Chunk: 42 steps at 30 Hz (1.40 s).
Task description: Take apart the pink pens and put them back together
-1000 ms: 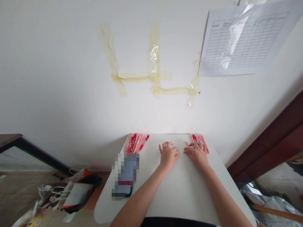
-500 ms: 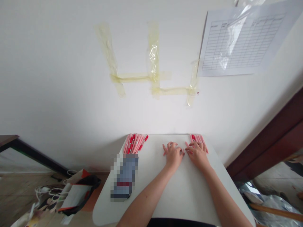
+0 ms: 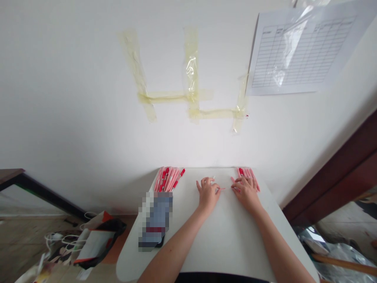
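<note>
The left hand [image 3: 208, 193] is laid on the table [image 3: 224, 239] near its far edge, with the fingers curled and slightly parted. A thin pink pen [image 3: 221, 189] is seen at the tip of its thumb, pointing toward the right hand [image 3: 246, 191]. Whether the pen is pinched or only touched cannot be told at this size.

The right hand is spread flat, fingers apart, with the fingertips resting on the right pile [image 3: 249, 176] of pink and red pens at the far right corner of the table. Nothing is seen clamped in it. The two hands are held close together but not touching, with the pen between them.

A left pile [image 3: 168, 179] of the same pens is fanned out at the far left corner, well apart from both hands. A phone [image 3: 156, 221] is placed just in front of that pile, at the table's left edge.

On the wall [image 3: 73, 98] behind, yellowed tape [image 3: 191, 78] is stuck in strips, and a ruled sheet [image 3: 297, 55] is hung at upper right. A bag [image 3: 97, 239] and cables [image 3: 57, 237] are seen on the floor at left.
</note>
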### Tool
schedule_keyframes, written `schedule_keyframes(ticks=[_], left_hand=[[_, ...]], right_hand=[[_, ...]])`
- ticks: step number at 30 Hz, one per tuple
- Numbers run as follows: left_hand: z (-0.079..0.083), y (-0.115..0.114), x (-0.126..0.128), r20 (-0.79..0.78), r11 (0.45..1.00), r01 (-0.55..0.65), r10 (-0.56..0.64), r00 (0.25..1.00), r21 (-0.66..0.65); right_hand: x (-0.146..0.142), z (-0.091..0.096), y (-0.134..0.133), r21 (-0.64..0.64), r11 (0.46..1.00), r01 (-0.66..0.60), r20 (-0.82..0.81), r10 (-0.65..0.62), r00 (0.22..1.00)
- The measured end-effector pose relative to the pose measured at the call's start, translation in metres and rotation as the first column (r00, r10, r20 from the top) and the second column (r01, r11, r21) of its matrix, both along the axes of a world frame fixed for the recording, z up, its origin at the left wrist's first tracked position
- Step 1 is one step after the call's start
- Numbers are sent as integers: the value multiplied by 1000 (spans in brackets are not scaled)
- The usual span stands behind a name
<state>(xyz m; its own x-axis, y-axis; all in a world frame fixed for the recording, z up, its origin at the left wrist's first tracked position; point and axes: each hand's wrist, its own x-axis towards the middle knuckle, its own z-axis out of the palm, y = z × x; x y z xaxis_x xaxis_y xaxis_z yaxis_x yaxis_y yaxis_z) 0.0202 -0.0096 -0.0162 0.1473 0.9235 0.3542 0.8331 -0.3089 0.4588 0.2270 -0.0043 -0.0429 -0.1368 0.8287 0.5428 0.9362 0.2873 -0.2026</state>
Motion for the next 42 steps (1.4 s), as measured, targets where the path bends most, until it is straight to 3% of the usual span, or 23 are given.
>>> schedule_keyframes(ticks=[11, 32, 42], left_hand=[[-6, -2, -11, 130, 999, 12, -17, 991, 41], [-7, -3, -13, 59, 997, 58, -60, 996, 41], [-6, 0, -13, 133, 996, 79, -83, 988, 32]], right_hand=[[-10, 4, -3, 75, 988, -136, -2, 136, 991], [-22, 10, -9, 66, 982, -177, 0, 177, 984], [-26, 10, -9, 70, 974, -217, -19, 219, 976]])
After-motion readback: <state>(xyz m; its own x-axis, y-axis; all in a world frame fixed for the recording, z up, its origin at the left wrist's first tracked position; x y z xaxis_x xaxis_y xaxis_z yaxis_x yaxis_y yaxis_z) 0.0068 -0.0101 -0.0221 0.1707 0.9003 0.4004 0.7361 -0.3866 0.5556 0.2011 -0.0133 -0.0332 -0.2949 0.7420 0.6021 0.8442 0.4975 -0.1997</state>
